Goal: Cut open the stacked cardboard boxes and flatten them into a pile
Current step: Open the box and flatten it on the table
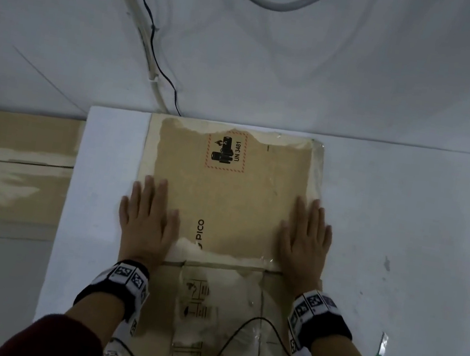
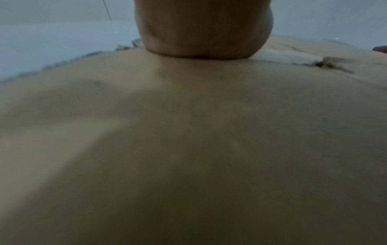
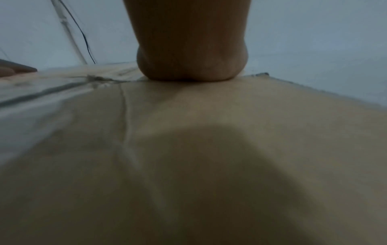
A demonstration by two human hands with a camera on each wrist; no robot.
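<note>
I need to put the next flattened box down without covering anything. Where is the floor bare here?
Bare floor lies right of the flattened box, beyond the right hand, down to the green-handled cutter. Beyond the box's far edge, only its right part is open: cables run down on the left. Farther left lies other cardboard.

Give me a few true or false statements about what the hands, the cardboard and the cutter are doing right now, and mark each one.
1. Both hands lie flat on the cardboard panel. True: the left hand and the right hand press it with straight fingers.
2. The right hand holds the green-handled cutter. False: it lies on the floor to the right, untouched.
3. The panel bears a UN 3481 battery label. True.
4. The panel stands upright as a box wall. False: it lies flat.
5. More cardboard lies on the floor to the left. True.
</note>
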